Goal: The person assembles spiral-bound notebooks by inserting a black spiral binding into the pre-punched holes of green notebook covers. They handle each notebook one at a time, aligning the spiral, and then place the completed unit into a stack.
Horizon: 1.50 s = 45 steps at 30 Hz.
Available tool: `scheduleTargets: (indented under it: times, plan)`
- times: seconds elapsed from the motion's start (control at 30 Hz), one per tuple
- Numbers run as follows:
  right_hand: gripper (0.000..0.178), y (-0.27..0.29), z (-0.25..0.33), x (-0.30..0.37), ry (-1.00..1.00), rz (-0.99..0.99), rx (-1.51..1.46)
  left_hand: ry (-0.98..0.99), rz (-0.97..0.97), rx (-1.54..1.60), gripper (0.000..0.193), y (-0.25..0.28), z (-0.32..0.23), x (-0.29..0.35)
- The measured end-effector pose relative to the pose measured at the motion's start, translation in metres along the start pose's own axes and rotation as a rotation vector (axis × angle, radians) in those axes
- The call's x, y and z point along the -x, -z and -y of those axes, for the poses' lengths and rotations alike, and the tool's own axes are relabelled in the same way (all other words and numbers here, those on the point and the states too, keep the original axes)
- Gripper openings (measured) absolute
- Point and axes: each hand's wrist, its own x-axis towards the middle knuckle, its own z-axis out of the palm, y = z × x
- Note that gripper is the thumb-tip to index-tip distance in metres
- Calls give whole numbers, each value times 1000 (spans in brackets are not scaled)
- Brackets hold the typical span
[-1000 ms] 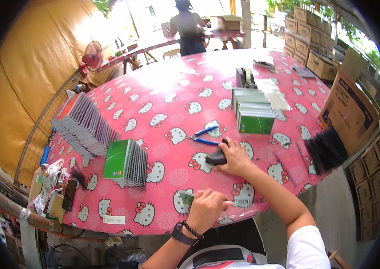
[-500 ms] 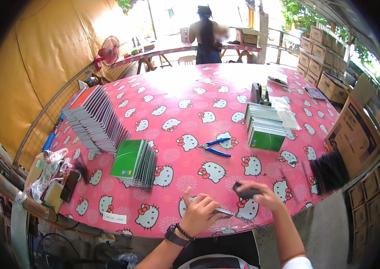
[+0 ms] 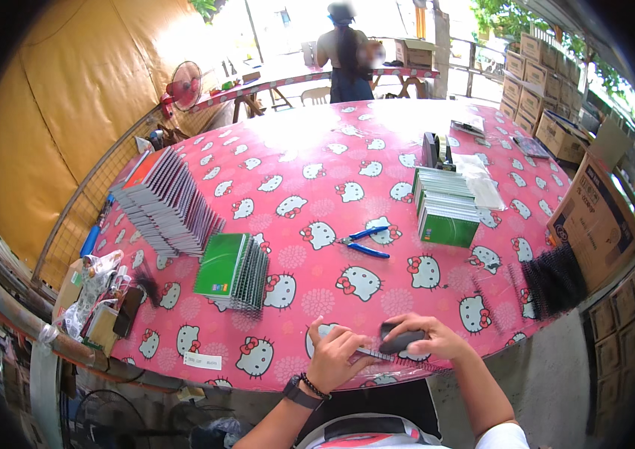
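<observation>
At the table's near edge my left hand (image 3: pixel 338 359) is closed on a thin notebook (image 3: pixel 374 354), seen nearly edge-on. A dark wire coil (image 3: pixel 420 364) runs along its edge and sticks out to the right. My right hand (image 3: pixel 437 337) is wrapped round a dark, rounded, mouse-shaped tool (image 3: pixel 397 340). The tool is right at the notebook's edge, above the coil; I cannot tell whether they touch. Blue-handled pliers (image 3: pixel 366 242) lie with handles spread, farther off beyond both hands.
Green spiral notebooks (image 3: pixel 221 263) are stacked at left, beside a taller leaning stack (image 3: pixel 164 198). More green notebooks (image 3: pixel 448 224) stand at right, near a tape dispenser (image 3: pixel 431 151). Black coils (image 3: pixel 553 284) lie by a cardboard box (image 3: pixel 594 217). A person (image 3: pixel 343 56) stands at a far table.
My right hand has brought the dark tool down and left onto the notebook's coil side. My left hand keeps its hold. The view has shifted slightly.
</observation>
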Motion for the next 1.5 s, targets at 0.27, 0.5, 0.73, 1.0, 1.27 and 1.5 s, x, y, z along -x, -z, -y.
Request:
scheduleTargets:
  times: [0.27, 0.5, 0.73, 1.0, 1.27, 1.5]
  plan:
    - [59, 5, -14, 2, -13, -53, -168, 337, -268, 303, 65, -4, 9, 1]
    - [68, -12, -15, -10, -20, 10, -112, 520, -14, 1050, 42, -30, 41, 28]
    - [47, -7, -11, -14, -35, 7, -60, 451, 30, 912, 37, -33, 45, 28]
    - [44, 2, 9, -26, 51, 96, -236, 496, 71, 843, 36, -25, 39, 24]
    - [40, -11, 21, -43, 14, 162, -3, 479, 70, 817, 40, -27, 44, 23]
    - [59, -2, 8, -43, 131, -282, 909, 537, 139, 676, 38, -11, 26, 6]
